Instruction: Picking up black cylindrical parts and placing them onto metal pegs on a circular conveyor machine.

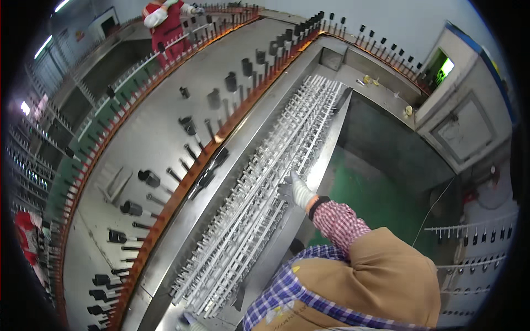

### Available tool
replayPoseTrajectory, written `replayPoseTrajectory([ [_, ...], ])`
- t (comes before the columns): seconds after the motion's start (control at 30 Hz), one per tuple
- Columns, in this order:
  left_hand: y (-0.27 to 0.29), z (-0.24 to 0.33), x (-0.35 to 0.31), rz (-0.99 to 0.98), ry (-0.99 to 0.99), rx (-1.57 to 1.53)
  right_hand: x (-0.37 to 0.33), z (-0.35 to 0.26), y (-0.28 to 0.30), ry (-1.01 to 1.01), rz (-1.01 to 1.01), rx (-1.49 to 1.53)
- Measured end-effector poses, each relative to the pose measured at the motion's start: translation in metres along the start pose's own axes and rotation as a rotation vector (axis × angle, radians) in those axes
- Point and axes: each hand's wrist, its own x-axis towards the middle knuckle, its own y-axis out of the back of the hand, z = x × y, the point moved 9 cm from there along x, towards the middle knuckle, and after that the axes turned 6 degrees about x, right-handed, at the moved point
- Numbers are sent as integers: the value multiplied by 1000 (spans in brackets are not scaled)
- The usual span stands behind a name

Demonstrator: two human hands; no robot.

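Observation:
Long pale metal racks (pixel 259 190), set with many short pegs, lie side by side in a heap along a steel trough. My right hand (pixel 298 190), in a whitish glove with grey fingertips, rests at the heap's right edge around its middle. Its fingers look stretched and apart, touching or just above the rods. At the bottom edge, close to the near end of the racks, shows a small part of my gloved left hand (pixel 190 321). The frame cuts off most of it and its fingers cannot be made out.
Beyond the trough curves an orange-brown conveyor rail (pixel 182 190) with upright posts, several topped by black cup-shaped pieces (pixel 149 177). Loose black pieces (pixel 210 172) lie beside it. A green-bottomed tank (pixel 370 193) is at right, below a cabinet (pixel 461 124). Another person (pixel 171 33) stands far left.

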Motion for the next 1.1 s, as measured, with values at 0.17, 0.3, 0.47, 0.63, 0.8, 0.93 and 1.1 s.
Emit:
replayPoseTrajectory([
  [0.17,52,41,-51,107,-24,158,7,-35,-11,123,49,329],
  [0.3,66,2,-88,185,221,-394,-37,-46,-15,-54,-188,389],
  [0.47,86,56,-138,90,174,-92,-28,-74,38,-113,-125,314],
  [0.63,87,21,-158,121,307,-326,-55,-102,24,12,-234,212],
  [0.8,42,68,-133,124,288,-507,-29,-138,75,-1,-60,78],
  [0.93,19,24,-122,178,296,-176,-28,-134,73,97,-98,-148],
  [1.1,12,28,-110,65,197,260,-58,-120,27,170,-234,-178],
])
